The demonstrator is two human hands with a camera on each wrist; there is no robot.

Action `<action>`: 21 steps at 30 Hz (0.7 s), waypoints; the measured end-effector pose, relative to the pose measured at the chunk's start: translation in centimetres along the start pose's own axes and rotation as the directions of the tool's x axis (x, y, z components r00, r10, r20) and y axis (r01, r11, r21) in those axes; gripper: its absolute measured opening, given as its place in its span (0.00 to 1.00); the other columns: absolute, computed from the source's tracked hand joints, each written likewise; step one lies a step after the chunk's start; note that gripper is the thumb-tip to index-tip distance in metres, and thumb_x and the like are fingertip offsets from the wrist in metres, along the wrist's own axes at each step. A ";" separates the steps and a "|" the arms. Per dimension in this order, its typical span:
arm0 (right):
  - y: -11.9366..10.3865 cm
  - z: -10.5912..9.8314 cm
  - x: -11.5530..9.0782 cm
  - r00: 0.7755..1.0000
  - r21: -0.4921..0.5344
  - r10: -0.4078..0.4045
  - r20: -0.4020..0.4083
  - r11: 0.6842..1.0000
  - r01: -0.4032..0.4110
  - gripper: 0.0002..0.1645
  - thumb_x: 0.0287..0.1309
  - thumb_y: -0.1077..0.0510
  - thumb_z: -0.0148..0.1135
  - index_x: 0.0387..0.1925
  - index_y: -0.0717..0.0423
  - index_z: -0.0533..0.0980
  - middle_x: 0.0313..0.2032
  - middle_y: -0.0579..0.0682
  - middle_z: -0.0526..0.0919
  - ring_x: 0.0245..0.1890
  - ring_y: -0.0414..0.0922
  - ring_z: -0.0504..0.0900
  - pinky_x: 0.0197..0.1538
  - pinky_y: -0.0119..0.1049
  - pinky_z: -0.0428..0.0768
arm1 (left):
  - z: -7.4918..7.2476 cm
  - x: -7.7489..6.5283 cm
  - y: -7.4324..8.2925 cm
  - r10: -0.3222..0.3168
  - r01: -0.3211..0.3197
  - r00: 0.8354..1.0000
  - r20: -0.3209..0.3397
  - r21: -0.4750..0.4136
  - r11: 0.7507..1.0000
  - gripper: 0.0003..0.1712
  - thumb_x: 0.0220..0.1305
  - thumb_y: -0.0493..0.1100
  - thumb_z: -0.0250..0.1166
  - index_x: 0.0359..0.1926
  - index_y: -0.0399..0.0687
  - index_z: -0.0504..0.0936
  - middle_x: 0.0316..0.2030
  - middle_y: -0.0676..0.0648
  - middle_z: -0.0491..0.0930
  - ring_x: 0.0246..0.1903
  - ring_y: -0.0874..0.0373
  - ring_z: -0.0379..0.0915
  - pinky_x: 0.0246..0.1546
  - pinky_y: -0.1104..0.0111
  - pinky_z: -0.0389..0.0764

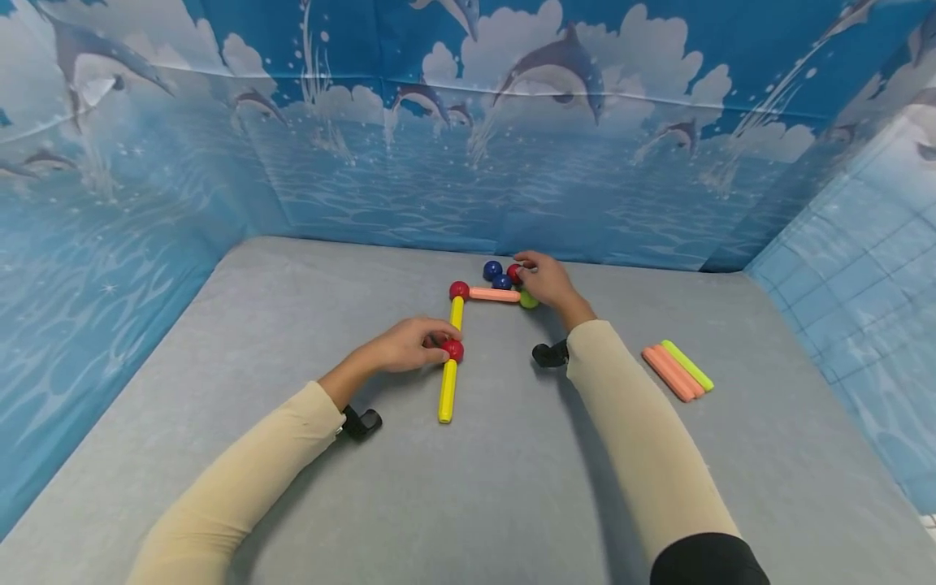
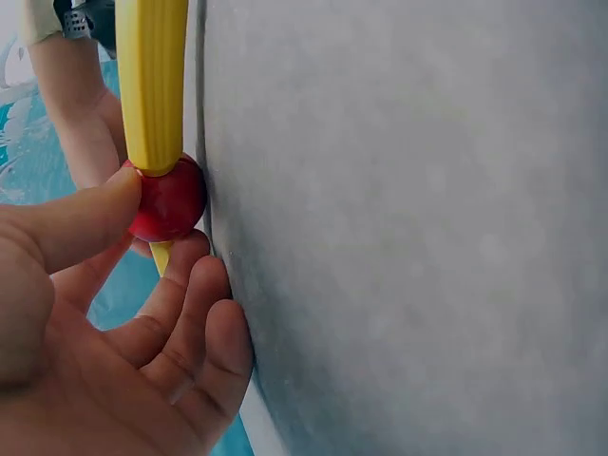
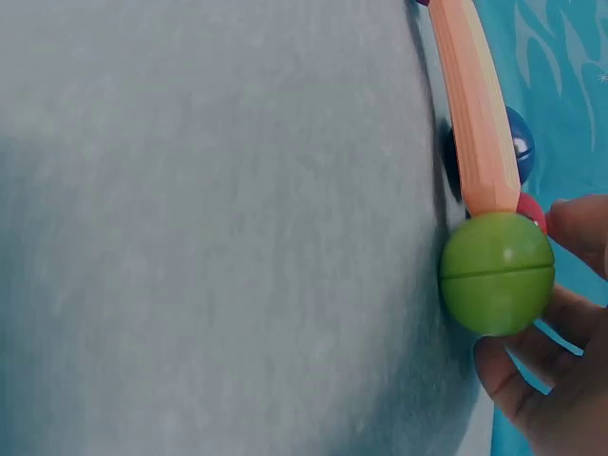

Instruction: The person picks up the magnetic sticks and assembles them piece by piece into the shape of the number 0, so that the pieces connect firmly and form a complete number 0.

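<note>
In the head view, my left hand (image 1: 413, 345) pinches a red ball (image 1: 454, 350) that joins two yellow sticks (image 1: 448, 394). The left wrist view shows the thumb on this red ball (image 2: 171, 201), fingertips close below it. At the back, my right hand (image 1: 547, 283) has its fingers about another red ball (image 1: 514, 273); I cannot tell whether they grip it. Right beside those fingers is a green ball (image 3: 497, 274) on the end of an orange stick (image 1: 494, 294). The stick's other end meets a red corner ball (image 1: 459, 291), where the far yellow stick also ends.
Two blue balls (image 1: 493, 270) lie behind the orange stick, near the right hand. Farther right on the grey table (image 1: 512, 487) lie orange sticks (image 1: 669, 374) and a yellow-green stick (image 1: 688, 366) side by side. A dolphin-print curtain (image 1: 366, 187) stands along the back edge.
</note>
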State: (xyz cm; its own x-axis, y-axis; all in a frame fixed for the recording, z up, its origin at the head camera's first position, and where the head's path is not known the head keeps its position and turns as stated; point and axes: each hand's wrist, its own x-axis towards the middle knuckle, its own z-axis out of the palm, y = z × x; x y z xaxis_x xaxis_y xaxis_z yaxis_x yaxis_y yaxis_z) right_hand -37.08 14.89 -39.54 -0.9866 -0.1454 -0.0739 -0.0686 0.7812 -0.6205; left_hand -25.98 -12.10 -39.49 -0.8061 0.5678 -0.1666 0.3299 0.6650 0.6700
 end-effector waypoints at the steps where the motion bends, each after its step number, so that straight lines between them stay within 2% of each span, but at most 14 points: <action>1: 0.0 0.1 0.1 1.000 0.003 0.009 0.004 1.000 -0.009 0.25 0.76 0.55 0.43 0.70 0.51 0.67 0.69 0.60 0.69 0.68 0.59 0.67 0.65 0.55 0.71 | 0.0 0.1 0.1 -0.003 0.003 1.000 -0.001 -0.003 1.000 0.22 0.69 0.42 0.63 0.63 0.51 0.78 0.54 0.45 0.81 0.49 0.53 0.74 0.51 0.63 0.79; 9: 0.3 0.4 0.3 0.999 0.046 0.048 -0.004 0.998 -0.048 0.24 0.74 0.58 0.47 0.68 0.51 0.69 0.68 0.60 0.71 0.65 0.57 0.71 0.62 0.53 0.75 | 0.0 0.4 0.2 -0.031 0.031 0.999 0.007 0.004 1.000 0.21 0.70 0.43 0.62 0.62 0.53 0.78 0.55 0.45 0.81 0.50 0.53 0.74 0.54 0.61 0.78; 13: 0.4 0.1 0.1 0.998 0.076 0.043 -0.043 0.996 -0.040 0.22 0.73 0.59 0.50 0.65 0.52 0.71 0.66 0.60 0.73 0.63 0.57 0.72 0.62 0.52 0.75 | 0.0 0.5 0.2 -0.041 0.041 0.999 0.017 -0.004 0.999 0.21 0.70 0.43 0.62 0.63 0.53 0.78 0.55 0.45 0.81 0.50 0.53 0.73 0.54 0.61 0.78; 18: 0.2 -0.7 -0.6 0.993 0.076 -0.021 -0.117 0.997 0.030 0.22 0.71 0.60 0.51 0.64 0.53 0.71 0.64 0.59 0.75 0.60 0.56 0.73 0.58 0.52 0.76 | -0.1 0.5 0.4 -0.051 0.051 0.999 0.020 -0.005 0.999 0.21 0.70 0.43 0.62 0.63 0.54 0.78 0.53 0.45 0.81 0.48 0.53 0.73 0.51 0.64 0.78; 21: 0.2 -1.3 -1.5 0.986 -0.013 -0.103 -0.135 0.995 0.102 0.23 0.70 0.59 0.52 0.65 0.53 0.71 0.62 0.60 0.76 0.58 0.56 0.73 0.59 0.54 0.75 | -0.1 0.5 0.3 -0.055 0.055 0.998 0.021 0.000 0.998 0.21 0.70 0.43 0.62 0.63 0.54 0.78 0.52 0.45 0.81 0.47 0.54 0.73 0.50 0.65 0.78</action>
State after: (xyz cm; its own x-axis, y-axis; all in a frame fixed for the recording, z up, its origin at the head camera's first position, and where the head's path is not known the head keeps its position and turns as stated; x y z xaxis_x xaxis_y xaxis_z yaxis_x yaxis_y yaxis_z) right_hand -35.84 16.09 -38.53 -0.9852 -0.1416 0.0962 -0.1707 0.7700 -0.6148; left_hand -26.29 -11.66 -39.25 -0.8128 0.5403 -0.2180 0.2850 0.6951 0.6600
